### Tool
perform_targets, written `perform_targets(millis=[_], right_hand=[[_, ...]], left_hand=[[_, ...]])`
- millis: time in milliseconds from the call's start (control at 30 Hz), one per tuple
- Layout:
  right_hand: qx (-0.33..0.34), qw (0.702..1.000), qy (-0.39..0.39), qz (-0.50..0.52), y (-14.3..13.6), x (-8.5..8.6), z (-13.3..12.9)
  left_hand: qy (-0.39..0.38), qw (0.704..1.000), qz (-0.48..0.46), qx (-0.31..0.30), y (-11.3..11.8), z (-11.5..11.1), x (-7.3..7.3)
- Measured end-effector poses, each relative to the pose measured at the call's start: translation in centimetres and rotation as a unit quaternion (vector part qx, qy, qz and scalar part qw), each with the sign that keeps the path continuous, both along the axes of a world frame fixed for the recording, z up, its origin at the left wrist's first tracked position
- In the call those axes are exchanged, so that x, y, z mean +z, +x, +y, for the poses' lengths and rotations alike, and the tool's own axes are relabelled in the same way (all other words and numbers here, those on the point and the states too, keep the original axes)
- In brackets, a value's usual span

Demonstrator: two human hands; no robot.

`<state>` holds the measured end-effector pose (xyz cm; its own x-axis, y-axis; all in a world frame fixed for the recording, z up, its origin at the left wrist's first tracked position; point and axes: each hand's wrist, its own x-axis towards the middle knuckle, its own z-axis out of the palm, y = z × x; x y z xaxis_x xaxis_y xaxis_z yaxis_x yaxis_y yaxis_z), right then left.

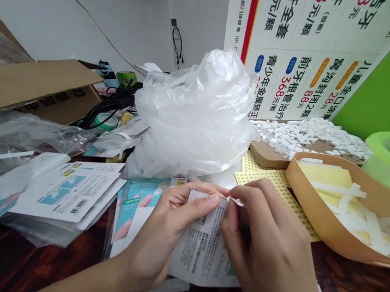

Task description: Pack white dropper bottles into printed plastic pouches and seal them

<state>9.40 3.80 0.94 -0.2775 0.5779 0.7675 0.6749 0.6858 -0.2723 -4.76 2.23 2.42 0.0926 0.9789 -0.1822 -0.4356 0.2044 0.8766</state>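
A white printed packet (203,250) with small text and a barcode is between my hands, low in the middle of the view. My left hand (175,221) pinches its top edge between thumb and fingers. Close beside it, my right hand (265,237) is closed at the packet's top right corner, thumb and index finger pressed together; the fingertips of both hands nearly touch. Behind my left hand lie blue and white printed cards (132,213). A large bundle of clear plastic bags (197,119) stands just beyond my hands.
White printed cards (70,190) are stacked at the left, near a cardboard box (38,84). An orange tray (327,219) with paper strips stands right, before a cardboard tray of small white pieces (268,156) and a green basin (385,170). Yellow dotted sheets (263,176) lie between.
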Motion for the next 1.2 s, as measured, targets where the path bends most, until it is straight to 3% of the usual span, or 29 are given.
perform_targets(millis=[133,233,467,767,1033,1200], right_hand=[[-0.064,0.994,-0.051,-0.078,0.2,-0.2,0.5],[-0.068,0.993,-0.057,-0.083,0.4,-0.5,0.8],[-0.035,0.998,0.007,-0.052,0.6,-0.4,1.0],[-0.025,0.998,0.019,-0.048,0.5,-0.2,1.2],[-0.029,0.998,0.023,-0.045,0.3,-0.3,1.0],[-0.044,0.998,0.021,-0.043,0.9,-0.8,1.6]], left_hand=[[-0.045,0.999,0.009,0.008,0.0,0.4,-0.3],[-0.055,0.998,0.031,-0.001,-0.3,0.7,-0.3],[0.044,0.986,0.158,0.007,-0.9,0.6,0.2],[0.023,0.996,0.079,0.019,-0.5,0.2,0.3],[0.045,0.996,0.075,-0.017,-1.0,0.3,-0.1],[0.077,0.985,0.133,-0.083,-1.3,0.4,-0.4]])
